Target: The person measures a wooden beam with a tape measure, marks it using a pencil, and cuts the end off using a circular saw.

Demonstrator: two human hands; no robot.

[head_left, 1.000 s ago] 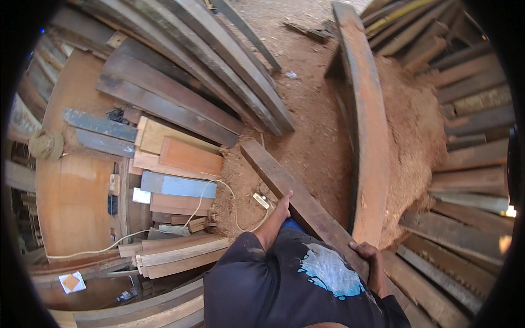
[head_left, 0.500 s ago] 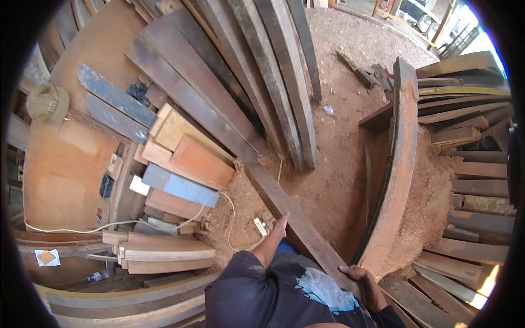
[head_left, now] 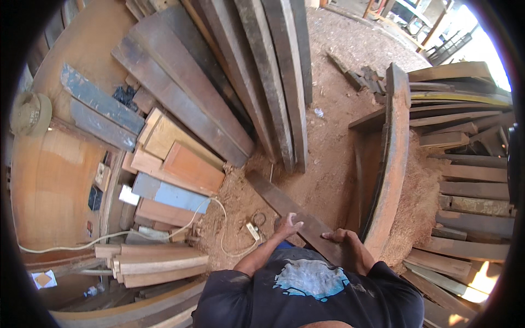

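Observation:
A long dark-brown wooden plank point(head_left: 276, 198) slants in front of me, its far end at the sawdust-covered ground and its near end by my body. At its left edge is my left hand point(head_left: 287, 226), with thumb and finger at the wood and the rest of the grip partly hidden. My right hand point(head_left: 348, 239) holds the opposite edge nearer to me, its thumb lying on the upper face and its other fingers out of sight beneath. Just right of the plank stands a thick upright beam point(head_left: 395, 158) with a worn reddish-brown face.
Several tall boards point(head_left: 276, 82) lean ahead of me. Stacked planks point(head_left: 473, 190) line the right side. At left lie shorter boards point(head_left: 194, 164), with a white cable point(head_left: 225, 218) running to a power strip point(head_left: 252, 232) on the ground.
The plank has shifted, its near part now closer to my middle. My right hand has moved up and left, while my left hand is slightly lower. The view has shifted a little.

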